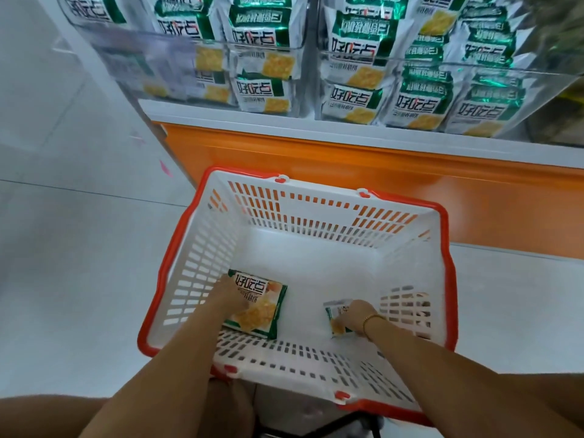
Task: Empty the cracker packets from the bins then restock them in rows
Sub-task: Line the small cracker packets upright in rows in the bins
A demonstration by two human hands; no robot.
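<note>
Two cracker packets are shown low in the basket (196,267), each met by one hand. The left packet (260,306) is held at its edge by the left hand (232,295), whose fingers appear clamped on it with their tips hidden beneath, and its long axis runs ahead and to the right of them. The right packet (335,324) is pinched under the curled fingers of the right hand (355,312) and projects just left of them. The stocked bins (151,52) lie well ahead of and above both sets of fingers, so a forward, upward lift is judged necessary.
</note>
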